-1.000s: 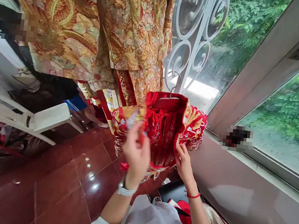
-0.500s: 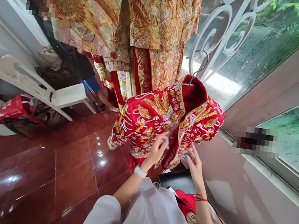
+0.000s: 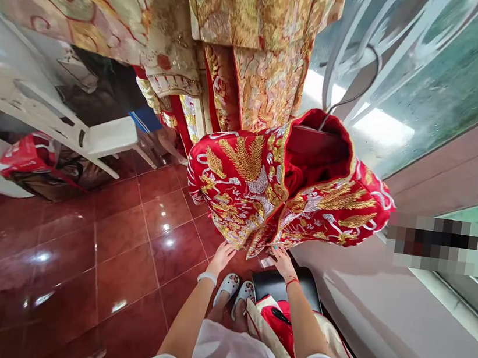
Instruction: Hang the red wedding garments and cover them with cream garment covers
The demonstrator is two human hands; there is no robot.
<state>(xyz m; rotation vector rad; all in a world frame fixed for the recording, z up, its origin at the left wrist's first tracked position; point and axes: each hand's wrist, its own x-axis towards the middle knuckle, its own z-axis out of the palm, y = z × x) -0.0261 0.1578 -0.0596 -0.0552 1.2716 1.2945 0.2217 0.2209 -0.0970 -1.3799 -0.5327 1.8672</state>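
Observation:
A red jacket [image 3: 244, 188] with gold and silver embroidery hangs in front of me on a metal hanger [image 3: 360, 92], its stand collar open at the top and its front edges meeting lower down. My left hand [image 3: 224, 254] grips the bottom hem on the left side, fingertips tucked out of sight behind the cloth. On the other side of the front opening, my right hand [image 3: 281, 261] holds the hem in the same manner, with its fingers partly hidden.
Gold embroidered garments [image 3: 265, 12] hang behind the jacket. White scrollwork [image 3: 344, 52] stands before the window at right. A white chair [image 3: 113, 134] and a red bag [image 3: 28, 154] are at left. A black seat [image 3: 306, 285] with red and cream fabric is by my right arm.
Both hands have moved from the front opening down to the hem and taken hold of it. The jacket now tilts and spreads toward me, and my view has shifted.

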